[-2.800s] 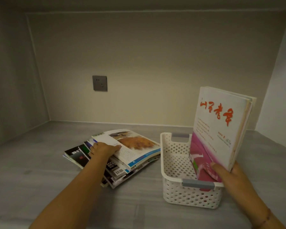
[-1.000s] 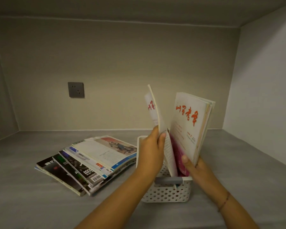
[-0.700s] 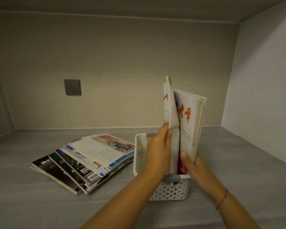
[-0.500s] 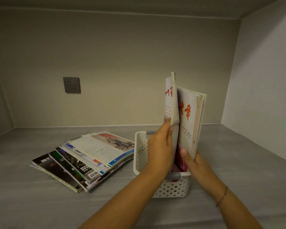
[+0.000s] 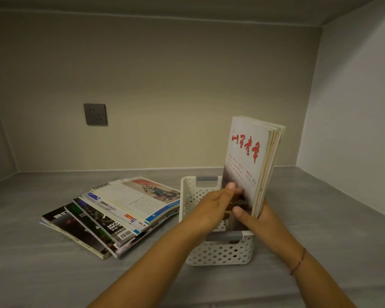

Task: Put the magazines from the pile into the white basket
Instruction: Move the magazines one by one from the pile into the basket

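A white perforated basket with grey handles stands on the grey surface. Several magazines stand upright in it, leaning right; the front one is white with red characters. My right hand grips the lower edge of this upright bundle, thumb on the front cover. My left hand reaches over the basket, its fingers pressed flat against the front cover low down. A fanned pile of magazines lies flat left of the basket.
A grey wall socket is on the back wall. A side wall rises to the right of the basket. The grey surface extends left and in front of the pile.
My left hand slid the magazine it held upright down against the bundle in the basket. That magazine now stands at the front, and the left hand rests lower on its cover.
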